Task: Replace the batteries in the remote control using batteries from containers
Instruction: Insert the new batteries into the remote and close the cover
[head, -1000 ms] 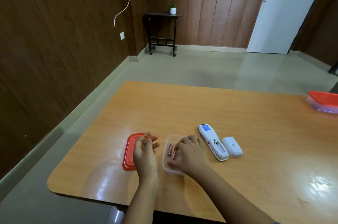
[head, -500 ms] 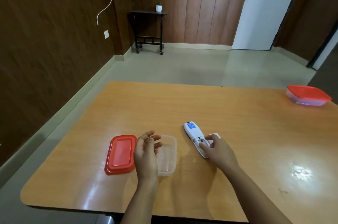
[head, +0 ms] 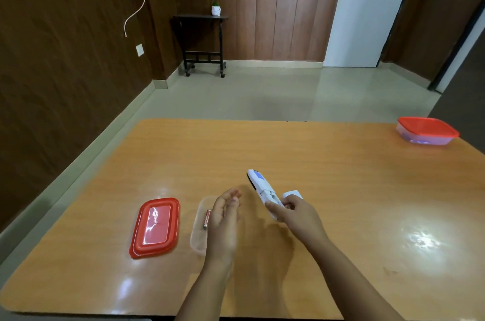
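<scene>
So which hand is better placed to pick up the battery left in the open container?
Left. The left hand hovers right beside the battery, while the right hand is holding the remote.

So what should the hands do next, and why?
Probably the right hand should press its battery down into the remote control: it is already at the open compartment, with the cover off beside it. The left hand hovers empty.

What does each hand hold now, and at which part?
The right hand holds the remote control at its open battery end. The left hand holds nothing.
</scene>
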Demonstrator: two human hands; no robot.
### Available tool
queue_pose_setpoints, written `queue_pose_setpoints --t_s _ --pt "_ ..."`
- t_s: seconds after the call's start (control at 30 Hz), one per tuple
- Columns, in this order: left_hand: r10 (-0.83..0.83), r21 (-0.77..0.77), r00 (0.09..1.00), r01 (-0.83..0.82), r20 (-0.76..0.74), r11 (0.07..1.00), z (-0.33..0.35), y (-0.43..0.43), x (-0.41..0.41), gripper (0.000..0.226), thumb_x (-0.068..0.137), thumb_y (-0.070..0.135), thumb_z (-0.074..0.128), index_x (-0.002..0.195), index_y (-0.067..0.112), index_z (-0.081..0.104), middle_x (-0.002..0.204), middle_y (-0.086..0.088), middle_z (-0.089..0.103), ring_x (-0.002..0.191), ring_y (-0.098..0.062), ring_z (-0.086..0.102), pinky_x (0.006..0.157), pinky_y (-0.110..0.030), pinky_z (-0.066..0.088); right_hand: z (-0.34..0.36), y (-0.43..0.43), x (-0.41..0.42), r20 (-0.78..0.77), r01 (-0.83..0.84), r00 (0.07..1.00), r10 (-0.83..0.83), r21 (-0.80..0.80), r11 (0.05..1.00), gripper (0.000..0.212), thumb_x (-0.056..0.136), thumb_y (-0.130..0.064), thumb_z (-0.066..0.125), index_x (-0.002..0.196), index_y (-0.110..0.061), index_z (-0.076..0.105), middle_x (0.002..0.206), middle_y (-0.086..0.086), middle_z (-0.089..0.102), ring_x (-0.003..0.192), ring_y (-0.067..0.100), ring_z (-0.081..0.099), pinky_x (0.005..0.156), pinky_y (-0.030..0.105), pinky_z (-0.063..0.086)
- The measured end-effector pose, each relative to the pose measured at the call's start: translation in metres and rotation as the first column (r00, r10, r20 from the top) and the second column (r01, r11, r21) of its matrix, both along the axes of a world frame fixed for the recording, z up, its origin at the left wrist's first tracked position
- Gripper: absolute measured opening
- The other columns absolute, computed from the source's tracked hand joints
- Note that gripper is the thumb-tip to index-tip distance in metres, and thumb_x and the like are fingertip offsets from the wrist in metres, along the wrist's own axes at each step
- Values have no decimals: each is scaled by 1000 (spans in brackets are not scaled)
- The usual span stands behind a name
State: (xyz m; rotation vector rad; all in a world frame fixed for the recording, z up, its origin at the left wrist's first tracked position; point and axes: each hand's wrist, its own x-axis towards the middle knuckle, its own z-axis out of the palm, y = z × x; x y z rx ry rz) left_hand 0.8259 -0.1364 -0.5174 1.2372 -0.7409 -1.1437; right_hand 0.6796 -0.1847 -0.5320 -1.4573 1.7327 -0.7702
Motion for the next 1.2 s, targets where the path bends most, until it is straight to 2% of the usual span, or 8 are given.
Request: queue_pose_setpoints --t_s 0.23,0.5,0.63,0.73,0.8,0.87,0.97,1.2 --pt "-292 159 928 332 -232 930 1 3 -15 44 101 40 30 124 17 60 112 -4 73 107 -17 67 88 -33 52 24 55 0 17 -156 986 164 -215 964 27 73 -48 72 93 -33 62 62 -11 50 57 -1 48 52 14 35" --pt "-176 182 914 255 -365 950 -4 3 -17 48 100 42 30 123 14 62 121 -8 67 90 -17 67 68 -29 55 24 54 -12 373 -90 915 155 -187 978 35 93 -11 52 120 -33 51 88 1 57 70 9 56 61 19 45" --pt "-146 122 891 217 -429 968 -2 1 -16 38 99 34 34 117 16 62 109 -5 73 87 -21 66 75 -36 52 25 50 -12 421 -22 899 119 -229 973 24 86 -12 66 106 -20 55 91 1 70 81 15 65 76 37 51" --pt "-154 41 897 188 -415 981 2 0 -18 39 95 29 33 114 14 63 99 -5 73 87 -22 63 79 -42 46 27 49 -10 489 -6 860 148 -279 960 16 84 -5 67 98 -9 59 90 2 74 85 13 68 74 31 53" --pt "-172 -1 930 181 -325 983 3 0 -18 40 93 29 31 116 18 62 102 -3 73 91 -17 61 79 -38 45 30 49 -9 671 6 729 135 -203 979 18 85 -1 64 100 -9 58 91 3 75 81 12 67 71 25 52" --pt "-189 -30 942 188 -277 982 3 1 -19 39 94 30 30 116 23 62 105 -2 73 93 -15 63 79 -36 44 34 49 -9 919 -41 395 5 12 999 20 83 -5 63 101 -12 57 91 5 73 75 13 65 69 24 55" --pt "-198 -40 946 194 -257 980 2 0 -19 41 94 32 29 121 23 59 106 -2 73 94 -16 65 80 -36 46 33 45 -13 977 -230 -49 -209 193 954 20 71 -10 76 88 -7 69 90 3 70 70 11 65 66 23 57" --pt "-195 -26 947 195 -255 981 0 0 -20 41 94 33 32 123 23 59 108 -5 73 94 -16 65 84 -36 47 28 41 -12 945 -257 -197 -259 205 944 45 43 -3 93 84 -6 73 93 1 71 69 11 67 66 25 56"
